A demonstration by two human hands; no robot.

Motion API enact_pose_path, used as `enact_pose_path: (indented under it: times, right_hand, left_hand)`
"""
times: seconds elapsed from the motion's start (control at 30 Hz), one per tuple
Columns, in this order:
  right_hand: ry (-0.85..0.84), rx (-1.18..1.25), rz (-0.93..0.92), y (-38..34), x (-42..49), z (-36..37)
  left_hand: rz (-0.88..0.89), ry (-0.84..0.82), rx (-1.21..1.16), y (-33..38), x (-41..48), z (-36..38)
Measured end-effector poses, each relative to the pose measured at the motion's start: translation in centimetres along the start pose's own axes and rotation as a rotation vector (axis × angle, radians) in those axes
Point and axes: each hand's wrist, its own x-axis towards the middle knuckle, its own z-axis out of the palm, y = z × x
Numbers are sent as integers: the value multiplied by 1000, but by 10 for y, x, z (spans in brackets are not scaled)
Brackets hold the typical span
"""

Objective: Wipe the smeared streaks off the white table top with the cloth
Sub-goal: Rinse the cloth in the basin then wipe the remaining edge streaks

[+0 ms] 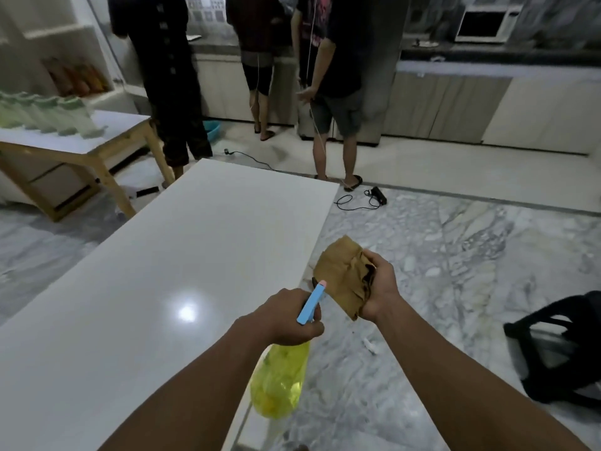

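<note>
The white table top (169, 281) fills the left and middle of the head view, glossy, with a lamp's reflection near its middle. My right hand (379, 288) grips a crumpled brown cloth (341, 271) just past the table's right edge, above the floor. My left hand (289, 317) holds a yellow spray bottle (281, 379) by its neck over that same edge; its blue nozzle (312, 302) points up toward the cloth. Streaks on the table are too faint to make out.
Three people (338, 76) stand at the kitchen counter beyond the table. A wooden side table (97, 141) with green-capped bottles is at the left. Cables and a power strip (379, 195) lie on the marble floor; a black plastic stool (559, 346) sits at the right.
</note>
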Motion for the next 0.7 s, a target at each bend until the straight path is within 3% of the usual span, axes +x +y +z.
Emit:
enact_pose_path:
  times: [0.2,0.33,0.43,0.57,0.7]
  right_hand:
    - [50,-48,0,-53,118,14]
    - [259,-256,-11,-79,195,18]
    - [290,-249,-27,-100,261,33]
    - [445,-516,-193,-132,364,54]
    - [493,-696,-388,-158,455,60]
  left_hand:
    - [-21,62,1,-15,93,-58]
    - [-69,76,-24,-23,145,-90]
    - [-104,103,-76,-31,191,-113]
    - [-156,135,-107,-41,262,-134]
    - [-191,153,-124,-57,335,-150]
